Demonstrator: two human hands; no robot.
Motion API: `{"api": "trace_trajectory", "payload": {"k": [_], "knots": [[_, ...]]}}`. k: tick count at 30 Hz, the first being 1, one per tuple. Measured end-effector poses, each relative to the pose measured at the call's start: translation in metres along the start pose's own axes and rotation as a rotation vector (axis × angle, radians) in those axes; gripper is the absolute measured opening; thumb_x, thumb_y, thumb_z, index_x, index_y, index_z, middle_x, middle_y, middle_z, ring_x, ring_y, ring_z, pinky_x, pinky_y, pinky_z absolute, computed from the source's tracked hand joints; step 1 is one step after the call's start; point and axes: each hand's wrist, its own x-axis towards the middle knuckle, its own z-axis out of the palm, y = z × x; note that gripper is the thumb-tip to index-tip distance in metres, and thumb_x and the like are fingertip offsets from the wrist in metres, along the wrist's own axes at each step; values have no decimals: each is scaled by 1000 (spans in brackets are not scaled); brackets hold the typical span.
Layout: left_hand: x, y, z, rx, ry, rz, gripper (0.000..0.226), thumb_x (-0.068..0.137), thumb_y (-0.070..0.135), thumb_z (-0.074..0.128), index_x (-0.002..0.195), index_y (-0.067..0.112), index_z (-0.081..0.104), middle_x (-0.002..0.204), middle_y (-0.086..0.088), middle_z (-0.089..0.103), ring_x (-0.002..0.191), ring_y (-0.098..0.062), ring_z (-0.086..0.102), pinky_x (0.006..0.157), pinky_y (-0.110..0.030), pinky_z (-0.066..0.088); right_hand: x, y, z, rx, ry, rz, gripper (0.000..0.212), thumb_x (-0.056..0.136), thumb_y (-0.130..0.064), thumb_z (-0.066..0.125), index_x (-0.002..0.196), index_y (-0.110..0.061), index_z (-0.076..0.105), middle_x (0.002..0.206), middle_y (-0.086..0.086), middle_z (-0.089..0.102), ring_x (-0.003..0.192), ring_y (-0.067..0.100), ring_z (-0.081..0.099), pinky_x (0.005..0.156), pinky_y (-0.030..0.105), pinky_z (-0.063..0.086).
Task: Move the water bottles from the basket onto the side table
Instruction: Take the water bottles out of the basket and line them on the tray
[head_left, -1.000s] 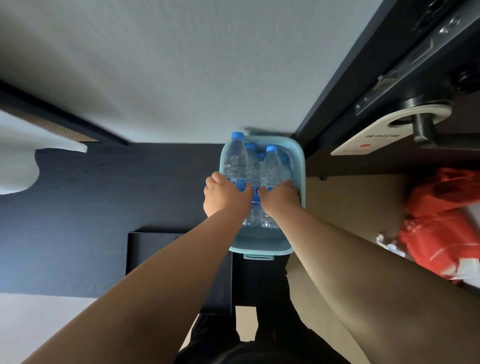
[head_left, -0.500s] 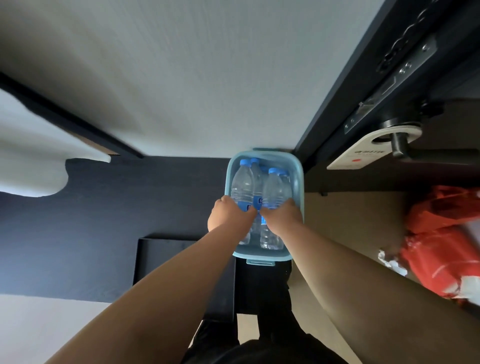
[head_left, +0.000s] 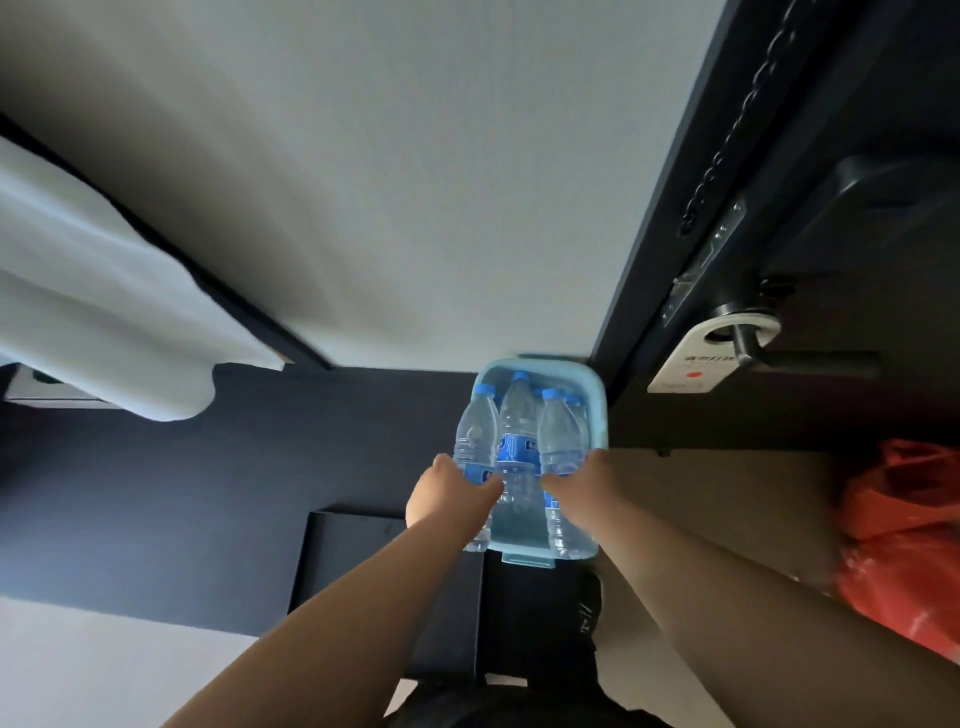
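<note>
Two clear plastic water bottles with blue caps and blue labels are gripped at mid-body over a light blue plastic basket (head_left: 598, 415), one in each of a person's bare hands. The left hand (head_left: 447, 499) is curled round the left bottle (head_left: 474, 441), with the fingers wrapped over its label. The right hand (head_left: 582, 486) is closed round the right bottle (head_left: 560, 441) in the same way. Both bottles are held tilted, caps pointed away from the person, and their bases are seen overlapping the basket's near rim. Between them a third bottle (head_left: 516, 436) is seen in the basket, and the blue cap of a fourth bottle (head_left: 574, 400) is glimpsed behind the right one.

The basket is set low in the corner formed by a pale wall (head_left: 415, 208) and a black door frame (head_left: 649, 260). A flat black rectangular bench (head_left: 353, 561) is seen just beside the basket on the person's left, partly covered by the left forearm.

To the right, a white door hanger with a red dot (head_left: 688, 364) is hung from a black lever handle (head_left: 821, 358). Further right, a red plastic bag (head_left: 904, 525) is seen against the beige floor. A white cloth (head_left: 104, 312) is draped at the far left.
</note>
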Motion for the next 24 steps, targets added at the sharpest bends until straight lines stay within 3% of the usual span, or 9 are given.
{"api": "trace_trajectory", "payload": {"k": [3,10,14,16,21,24], "knots": [[-7,-6,-5,-13,7,-19,50,67,62,60,95,22,49,79,9,61,62,-9,59,48,-27,38,-4,2,-4,-11,0,-4,68,82,-38,80,134,-11,44,100,3,60,77,18,66,54,28,47],[-14,-40,-15,-35,-24,-39,49,67,56,62,99,22,49,85,9,64,68,-10,62,52,-27,42,-23,-3,5,-23,-38,-37,52,81,-41,77,120,-20,50,94,0,67,77,18,69,57,29,51],[-15,-69,-23,-48,-48,-53,49,68,55,63,102,23,50,87,10,65,73,-12,65,57,-29,47,-44,-11,28,-86,-53,1,53,80,-46,71,113,-18,42,88,-1,55,66,16,54,56,28,41],[-15,-87,-28,-58,-55,-61,46,68,53,62,101,24,50,86,10,66,72,-11,65,56,-29,47,-53,-16,46,-120,-41,2,53,78,-48,71,114,-18,47,93,2,61,72,18,60,55,29,42],[-12,-136,-45,-95,-58,-96,46,65,53,61,100,24,51,85,10,66,70,-11,65,54,-28,45,-71,-31,99,-134,-47,-18,62,73,-48,73,122,-17,51,102,6,69,86,25,68,78,38,57],[-9,-166,-55,-110,-44,-117,47,63,53,63,99,25,52,83,9,67,69,-12,66,55,-29,49,-82,-40,131,-128,-53,-12,61,70,-48,74,119,-19,53,101,3,68,84,23,67,78,38,58]]}}
